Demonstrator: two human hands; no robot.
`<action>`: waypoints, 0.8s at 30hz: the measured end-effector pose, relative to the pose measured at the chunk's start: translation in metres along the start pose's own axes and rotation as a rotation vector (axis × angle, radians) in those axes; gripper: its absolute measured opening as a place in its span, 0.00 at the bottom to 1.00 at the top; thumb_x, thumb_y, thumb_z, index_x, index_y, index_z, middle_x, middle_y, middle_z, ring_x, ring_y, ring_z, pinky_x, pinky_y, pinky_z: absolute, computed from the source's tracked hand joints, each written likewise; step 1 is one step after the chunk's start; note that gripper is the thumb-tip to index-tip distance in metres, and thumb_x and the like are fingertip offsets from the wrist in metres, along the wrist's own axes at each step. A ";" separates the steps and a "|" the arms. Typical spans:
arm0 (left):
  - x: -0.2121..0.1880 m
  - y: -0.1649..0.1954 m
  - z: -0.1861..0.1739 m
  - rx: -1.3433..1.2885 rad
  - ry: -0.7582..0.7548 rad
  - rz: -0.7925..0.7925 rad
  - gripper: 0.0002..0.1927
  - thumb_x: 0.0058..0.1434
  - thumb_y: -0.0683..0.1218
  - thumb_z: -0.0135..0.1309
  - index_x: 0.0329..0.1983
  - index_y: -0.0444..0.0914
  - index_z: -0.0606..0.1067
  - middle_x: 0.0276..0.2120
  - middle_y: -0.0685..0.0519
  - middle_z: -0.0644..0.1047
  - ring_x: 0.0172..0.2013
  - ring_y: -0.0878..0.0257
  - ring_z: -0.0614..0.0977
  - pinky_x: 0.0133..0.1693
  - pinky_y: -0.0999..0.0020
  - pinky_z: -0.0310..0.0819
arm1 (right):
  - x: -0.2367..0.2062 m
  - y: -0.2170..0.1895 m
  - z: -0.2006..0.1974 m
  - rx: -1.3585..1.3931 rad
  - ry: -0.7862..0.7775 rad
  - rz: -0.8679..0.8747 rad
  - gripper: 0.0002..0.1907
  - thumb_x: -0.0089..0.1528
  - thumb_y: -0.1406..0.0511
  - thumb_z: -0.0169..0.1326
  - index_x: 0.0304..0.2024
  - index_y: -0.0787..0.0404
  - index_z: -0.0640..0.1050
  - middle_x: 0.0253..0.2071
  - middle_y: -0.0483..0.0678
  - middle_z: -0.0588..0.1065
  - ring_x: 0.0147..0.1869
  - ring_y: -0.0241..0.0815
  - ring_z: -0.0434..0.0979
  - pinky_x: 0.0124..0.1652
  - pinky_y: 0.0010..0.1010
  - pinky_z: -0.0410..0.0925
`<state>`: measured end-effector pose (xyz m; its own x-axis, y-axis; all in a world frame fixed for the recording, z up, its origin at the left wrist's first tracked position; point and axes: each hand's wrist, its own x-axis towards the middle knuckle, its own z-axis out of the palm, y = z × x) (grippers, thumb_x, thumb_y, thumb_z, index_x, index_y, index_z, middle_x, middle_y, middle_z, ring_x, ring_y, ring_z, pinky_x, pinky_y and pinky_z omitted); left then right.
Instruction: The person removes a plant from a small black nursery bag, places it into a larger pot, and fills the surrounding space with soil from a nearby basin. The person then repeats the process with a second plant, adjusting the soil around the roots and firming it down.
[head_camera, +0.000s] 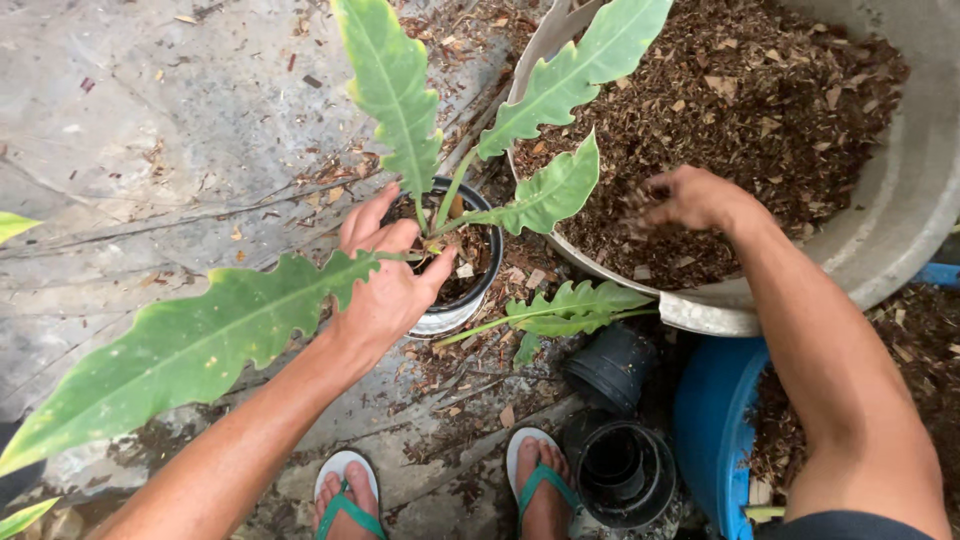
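A plant with long wavy green leaves (395, 95) stands in a small black pot (478, 292) on the concrete ground. My left hand (385, 280) grips the pot's near rim, thumb hooked over the edge beside the stems. My right hand (690, 198) reaches into a large grey basin (880, 240) full of brown bark mix (760, 110), fingers curled down into the mix.
Two empty black pots (612, 365) (625, 470) lie near my feet in green-strapped sandals (540, 480). A blue tub (715, 430) holding more bark mix sits under the basin at lower right. Bark bits litter the cracked concrete (150, 130).
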<state>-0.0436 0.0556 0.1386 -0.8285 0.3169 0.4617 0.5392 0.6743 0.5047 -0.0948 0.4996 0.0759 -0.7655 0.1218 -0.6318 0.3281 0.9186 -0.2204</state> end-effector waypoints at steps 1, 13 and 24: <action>-0.001 0.000 -0.002 -0.009 -0.020 -0.014 0.17 0.51 0.49 0.71 0.32 0.33 0.77 0.45 0.35 0.81 0.62 0.39 0.71 0.60 0.44 0.63 | -0.008 -0.006 0.001 -0.168 0.028 0.023 0.38 0.55 0.60 0.67 0.69 0.51 0.72 0.65 0.58 0.73 0.67 0.58 0.74 0.68 0.47 0.62; -0.005 0.000 -0.018 -0.129 -0.120 -0.079 0.16 0.56 0.50 0.67 0.43 0.38 0.81 0.50 0.42 0.81 0.66 0.46 0.69 0.65 0.46 0.58 | -0.122 -0.165 0.006 0.895 0.022 -0.644 0.14 0.62 0.69 0.64 0.49 0.70 0.82 0.43 0.57 0.82 0.44 0.47 0.83 0.43 0.38 0.77; -0.008 -0.001 -0.029 -0.029 -0.047 -0.050 0.17 0.52 0.52 0.68 0.42 0.41 0.82 0.58 0.38 0.75 0.64 0.46 0.69 0.64 0.44 0.51 | -0.143 -0.238 0.035 0.457 0.215 -0.665 0.23 0.61 0.64 0.57 0.57 0.64 0.72 0.38 0.54 0.79 0.42 0.48 0.79 0.41 0.37 0.73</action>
<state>-0.0329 0.0330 0.1550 -0.8605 0.3143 0.4009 0.5001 0.6710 0.5475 -0.0438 0.2499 0.1931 -0.9528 -0.2800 -0.1177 -0.0728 0.5867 -0.8065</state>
